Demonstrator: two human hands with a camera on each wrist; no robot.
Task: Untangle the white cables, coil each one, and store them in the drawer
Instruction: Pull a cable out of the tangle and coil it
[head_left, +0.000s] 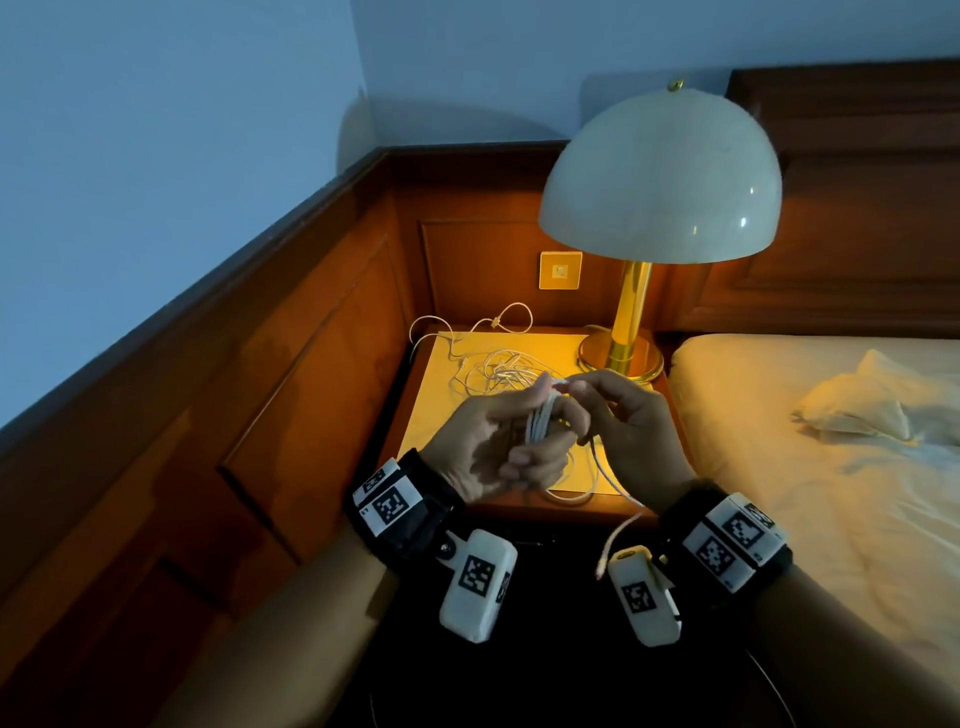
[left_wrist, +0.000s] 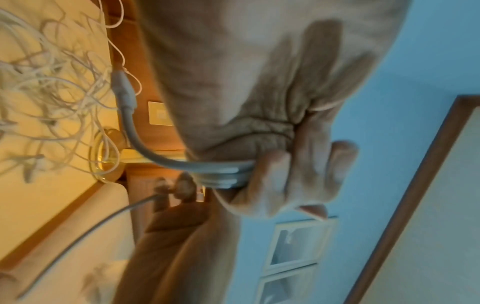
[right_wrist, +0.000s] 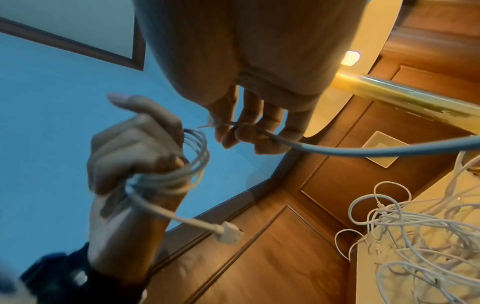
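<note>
While my left hand (head_left: 488, 441) grips the coiled white cable (head_left: 543, 418), my right hand (head_left: 623, 415) pinches its free end (right_wrist: 259, 131) taut for winding above the nightstand's (head_left: 441, 415) front edge.

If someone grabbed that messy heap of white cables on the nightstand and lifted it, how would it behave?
The cable heap would probably sag floppily, since its thin strands lie in loose loops. It would likely rise as one clump, because the loops cross over each other. It looks light; a strand already curls off the nightstand edge.
</note>
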